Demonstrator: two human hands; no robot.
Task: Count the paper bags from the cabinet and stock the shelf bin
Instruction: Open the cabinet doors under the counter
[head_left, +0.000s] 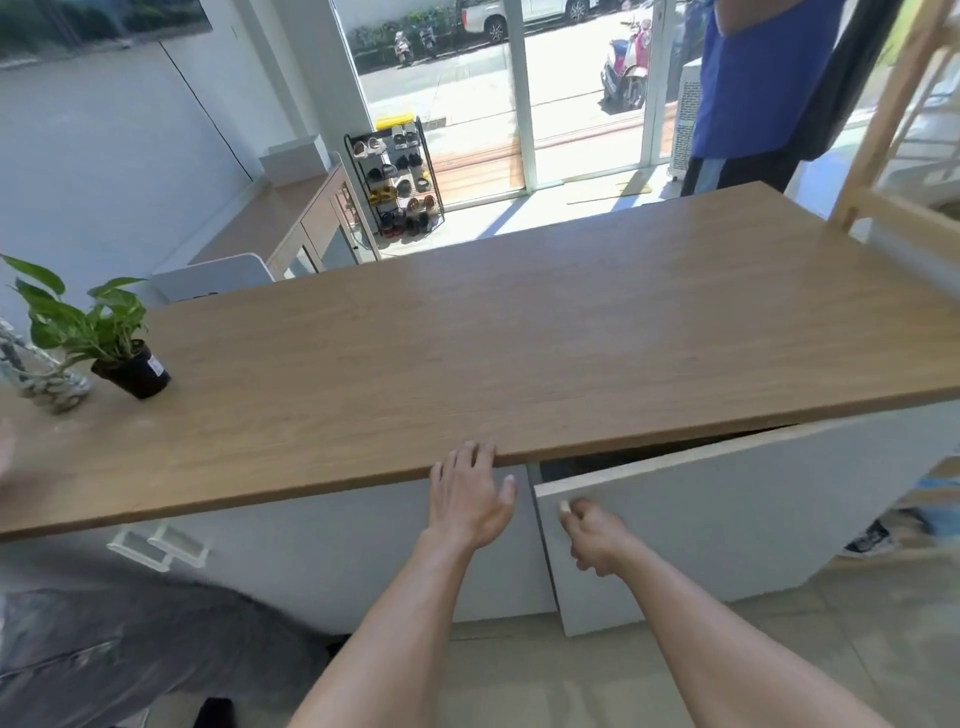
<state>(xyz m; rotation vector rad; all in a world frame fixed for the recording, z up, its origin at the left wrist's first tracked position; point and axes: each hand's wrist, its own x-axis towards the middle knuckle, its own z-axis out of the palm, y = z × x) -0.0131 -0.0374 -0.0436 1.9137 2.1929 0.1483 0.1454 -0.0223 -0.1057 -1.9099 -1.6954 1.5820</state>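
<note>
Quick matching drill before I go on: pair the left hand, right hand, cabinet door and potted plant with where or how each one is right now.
Things:
1. left hand
2. right hand
3. cabinet door
4. potted plant

States:
A. swung partly open
B. standing on the countertop, far left
C. pinching the door's small knob
D. fingers at the countertop's front edge

Pairs: 1-D, 2-C, 3-A, 4-B

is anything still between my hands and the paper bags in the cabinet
Yes. The white cabinet door is only partly open, with the right hand gripping its knob. The left hand rests at the countertop edge. The interior looks dark; no bags are visible.
</note>
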